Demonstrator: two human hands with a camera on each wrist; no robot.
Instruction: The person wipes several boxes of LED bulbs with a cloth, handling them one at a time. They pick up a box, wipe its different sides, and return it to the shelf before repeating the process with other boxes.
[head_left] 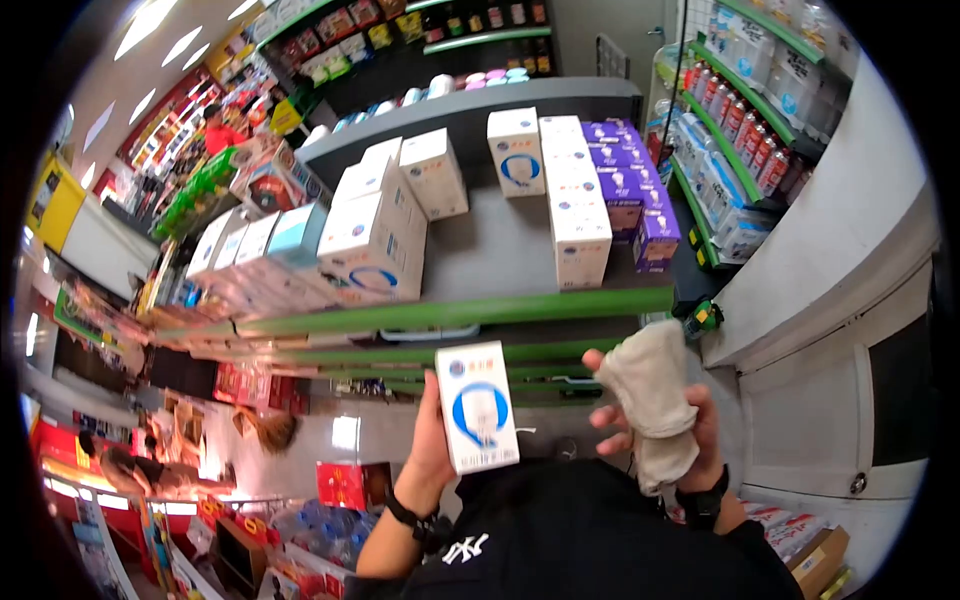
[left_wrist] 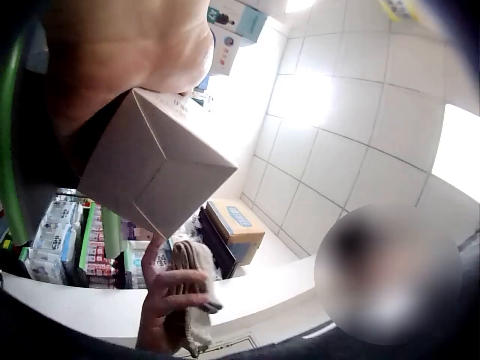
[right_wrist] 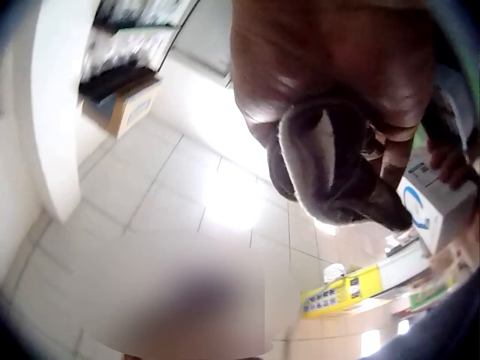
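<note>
My left hand (head_left: 429,440) grips a white carton (head_left: 478,408) printed with a blue ring, holding it upright in front of my chest. In the left wrist view the end flaps of this carton (left_wrist: 161,169) face the camera, beneath the left hand (left_wrist: 127,52). A folded greyish-beige cloth (head_left: 648,385) is in my right hand (head_left: 706,432), with the fingers spread around its left side and the thumb side behind it. Seen from the right wrist, the cloth (right_wrist: 330,161) hangs bunched under the palm, dark in shadow. The two hands are apart, both on the near side of the shelf.
Ahead stands a grey shelf top (head_left: 490,255) with a green front edge (head_left: 430,312). White cartons (head_left: 370,245) are on its left, another white row (head_left: 578,215) and purple boxes (head_left: 640,205) on its right. A white door (head_left: 810,410) is at right, a red box (head_left: 345,485) below left.
</note>
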